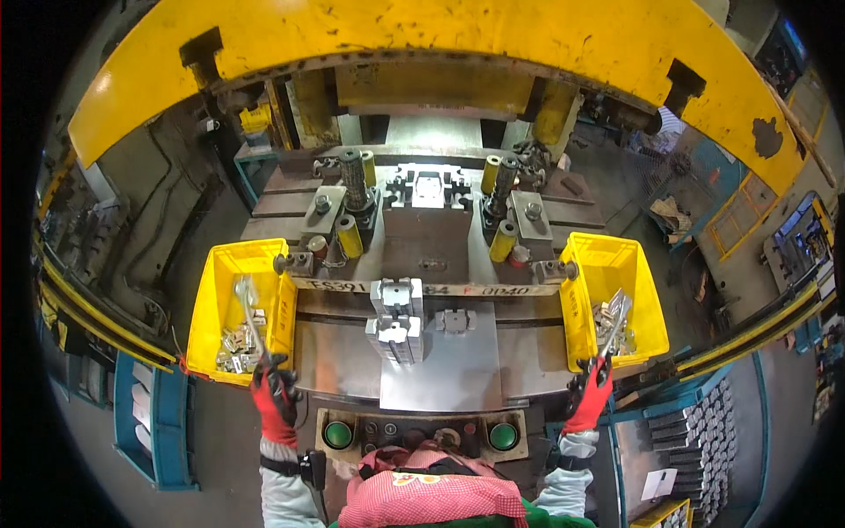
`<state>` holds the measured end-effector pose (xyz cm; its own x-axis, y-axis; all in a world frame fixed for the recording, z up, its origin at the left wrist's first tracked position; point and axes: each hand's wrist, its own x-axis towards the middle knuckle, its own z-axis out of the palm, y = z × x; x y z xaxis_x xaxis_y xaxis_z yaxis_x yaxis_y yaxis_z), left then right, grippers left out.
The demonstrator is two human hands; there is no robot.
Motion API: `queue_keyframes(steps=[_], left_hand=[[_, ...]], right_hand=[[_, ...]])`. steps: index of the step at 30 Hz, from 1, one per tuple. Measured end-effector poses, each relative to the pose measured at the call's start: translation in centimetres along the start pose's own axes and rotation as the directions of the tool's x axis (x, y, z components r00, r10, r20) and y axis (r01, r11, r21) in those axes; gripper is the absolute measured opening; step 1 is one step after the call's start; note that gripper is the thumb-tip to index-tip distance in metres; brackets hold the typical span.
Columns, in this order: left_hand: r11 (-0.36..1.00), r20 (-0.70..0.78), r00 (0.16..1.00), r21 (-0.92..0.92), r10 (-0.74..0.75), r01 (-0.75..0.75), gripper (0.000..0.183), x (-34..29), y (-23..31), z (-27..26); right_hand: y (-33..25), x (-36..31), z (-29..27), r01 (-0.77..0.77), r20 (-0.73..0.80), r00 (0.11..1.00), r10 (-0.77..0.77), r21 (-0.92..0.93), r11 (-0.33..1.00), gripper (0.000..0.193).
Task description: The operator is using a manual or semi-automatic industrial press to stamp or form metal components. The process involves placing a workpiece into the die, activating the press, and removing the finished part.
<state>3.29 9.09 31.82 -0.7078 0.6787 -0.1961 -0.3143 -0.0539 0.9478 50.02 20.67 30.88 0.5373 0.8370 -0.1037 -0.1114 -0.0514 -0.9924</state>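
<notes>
My left hand (276, 393), in a red and black glove, is closed round the lower end of a long silver metal tool (253, 327). That tool reaches over the near side of the left yellow bin (282, 308), where small metal pieces (236, 350) lie. On the other side my right hand (590, 396), gloved alike, grips a second long silver metal tool (613, 333), which extends into the right yellow bin (576, 304) among more small pieces. Between the hands, stacked metal blocks (396, 339) stand on a metal plate (440, 383). A single flat metal part (455, 322) lies beside them.
Behind the plate is a press die (429, 246) with a bright metal part (429, 187) in it and guide posts (355, 180) at its sides. A yellow press frame (440, 31) arches overhead. Two green buttons (337, 435) (503, 436) sit at the near edge.
</notes>
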Motion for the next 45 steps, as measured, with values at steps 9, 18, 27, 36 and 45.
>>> queue_keyframes(steps=[9, 18, 27, 36, 45], left_hand=[[0.986, -0.008, 1.000, 0.167, -0.016, 0.017, 0.046, -3.7, -4.7, -2.1], [0.999, -0.152, 0.987, 0.032, 0.046, -0.042, 0.043, -5.0, -4.4, -4.6], [0.993, -0.389, 0.921, -0.110, -0.013, -0.032, 0.038, -4.2, -7.2, -7.7], [0.980, -0.499, 0.849, -0.177, -0.173, 0.096, 0.040, -7.1, -11.5, -13.1], [0.972, -0.478, 0.848, -0.155, -0.229, 0.175, 0.038, -6.1, -13.9, -11.9]], right_hand=[[6.3, -4.8, 7.2, -0.179, 0.626, 0.728, 0.281, -0.222, 0.958, 0.040], [1.8, -5.0, 8.7, -0.287, 0.693, 0.655, 0.301, -0.140, 0.948, 0.046], [-4.9, 2.3, 24.8, 0.140, 0.722, 0.673, -0.160, 0.088, 0.986, 0.033], [-0.8, 3.1, 34.0, 0.263, 0.578, 0.805, -0.134, -0.145, 0.954, 0.027], [-1.6, 4.7, 33.2, 0.393, 0.630, 0.764, -0.140, -0.283, 0.875, 0.040]])
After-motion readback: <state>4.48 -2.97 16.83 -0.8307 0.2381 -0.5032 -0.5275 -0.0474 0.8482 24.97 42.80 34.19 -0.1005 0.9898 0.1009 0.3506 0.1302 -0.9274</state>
